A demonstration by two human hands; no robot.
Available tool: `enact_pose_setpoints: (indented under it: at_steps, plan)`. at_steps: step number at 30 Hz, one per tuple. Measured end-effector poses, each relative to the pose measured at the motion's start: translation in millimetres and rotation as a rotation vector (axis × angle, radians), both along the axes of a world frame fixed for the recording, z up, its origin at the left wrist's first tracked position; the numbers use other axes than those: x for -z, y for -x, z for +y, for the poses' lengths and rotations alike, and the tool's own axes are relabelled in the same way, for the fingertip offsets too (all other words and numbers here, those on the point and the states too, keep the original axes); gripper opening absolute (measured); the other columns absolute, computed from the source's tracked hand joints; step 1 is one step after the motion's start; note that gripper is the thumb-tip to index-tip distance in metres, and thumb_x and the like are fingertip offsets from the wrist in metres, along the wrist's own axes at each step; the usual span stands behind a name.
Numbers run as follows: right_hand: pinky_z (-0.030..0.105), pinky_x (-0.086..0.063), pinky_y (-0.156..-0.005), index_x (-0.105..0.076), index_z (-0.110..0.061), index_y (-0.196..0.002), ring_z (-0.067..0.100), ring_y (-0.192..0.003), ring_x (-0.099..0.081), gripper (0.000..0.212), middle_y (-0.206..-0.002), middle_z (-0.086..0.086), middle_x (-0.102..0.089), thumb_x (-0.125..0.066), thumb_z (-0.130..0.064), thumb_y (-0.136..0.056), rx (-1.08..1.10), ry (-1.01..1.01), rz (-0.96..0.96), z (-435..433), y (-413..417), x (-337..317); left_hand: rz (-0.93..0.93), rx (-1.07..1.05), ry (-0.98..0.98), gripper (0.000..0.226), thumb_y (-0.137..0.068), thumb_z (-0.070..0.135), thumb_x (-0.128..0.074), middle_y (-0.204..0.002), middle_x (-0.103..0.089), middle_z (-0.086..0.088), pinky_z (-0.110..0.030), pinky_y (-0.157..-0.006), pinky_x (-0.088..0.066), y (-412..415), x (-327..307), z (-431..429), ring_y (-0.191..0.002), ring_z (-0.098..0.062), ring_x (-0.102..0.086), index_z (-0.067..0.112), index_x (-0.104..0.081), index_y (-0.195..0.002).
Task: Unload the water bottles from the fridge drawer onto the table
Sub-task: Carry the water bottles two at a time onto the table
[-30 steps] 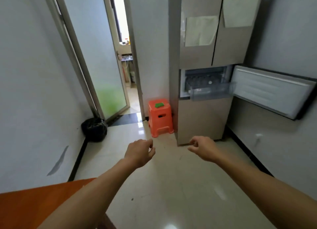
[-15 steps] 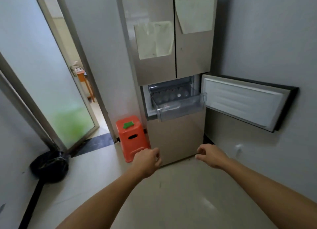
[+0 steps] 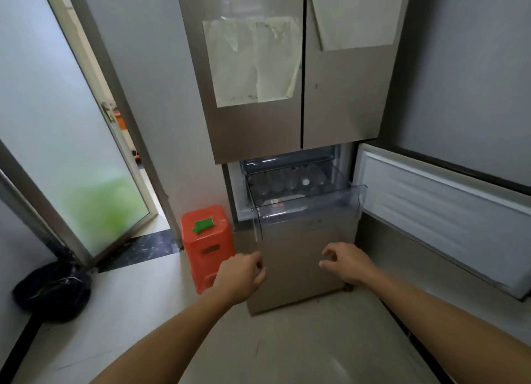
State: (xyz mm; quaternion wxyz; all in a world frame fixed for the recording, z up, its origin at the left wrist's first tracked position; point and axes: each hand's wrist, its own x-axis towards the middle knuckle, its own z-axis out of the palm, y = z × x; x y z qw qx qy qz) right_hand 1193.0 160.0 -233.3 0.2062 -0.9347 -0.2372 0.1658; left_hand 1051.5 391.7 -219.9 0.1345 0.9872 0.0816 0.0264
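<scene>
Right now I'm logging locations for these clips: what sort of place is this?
Probably a home kitchen corner or utility area: a multi-door fridge with its clear drawer pulled out, an orange plastic stool beside it, and a frosted glass door.

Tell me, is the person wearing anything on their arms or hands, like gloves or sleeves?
No. Both forearms are bare right down to the bottom edge of the picture, with no sleeves showing. The left hand and the right hand have no gloves, and I can't see any rings, watch or bracelets on them.

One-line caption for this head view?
Both empty hands, left and right, reach toward the pulled-out clear plastic fridge drawer of water bottles.
</scene>
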Motion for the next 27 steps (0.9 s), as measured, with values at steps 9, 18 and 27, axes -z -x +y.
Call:
enact_pose_setpoints:
  at_steps: [9,18,27]
  plan:
    - [0.025,-0.043,-0.075,-0.062,-0.024,-0.116,0.011,-0.089,-0.057,0.032,-0.103,-0.004,-0.064,-0.064,-0.040,-0.089,0.032,-0.043,-0.029,73.1,-160.1,-16.3,-0.008,0.013,-0.016,0.017,-0.091,0.036,-0.048,-0.095,-0.067,-0.002,-0.032,-0.067,-0.046,-165.5,2.1,68.4,-0.084,-0.021,-0.062,0.021,-0.055,-0.093]
    - [0.031,-0.049,-0.085,-0.057,-0.029,-0.124,0.015,-0.101,-0.059,0.057,-0.118,-0.003,-0.062,-0.070,-0.058,-0.076,-0.165,0.150,0.014,126.9,-279.5,4.8,0.084,-0.025,-0.031,0.044,-0.090,0.041,-0.050,-0.125,-0.049,-0.005,-0.037,-0.094,-0.043,-261.1,39.8,81.4,-0.113,-0.024,-0.050,0.022,-0.046,-0.130]
    - [0.031,-0.050,-0.075,-0.060,-0.022,-0.107,0.018,-0.088,-0.059,0.041,-0.106,0.002,-0.064,-0.073,-0.047,-0.077,-0.541,0.517,0.106,132.7,-334.8,56.8,0.367,-0.142,0.033,0.040,-0.088,0.049,-0.055,-0.118,-0.063,-0.006,-0.035,-0.089,-0.049,-303.2,71.4,80.1,-0.108,-0.026,-0.059,0.021,-0.055,-0.116]
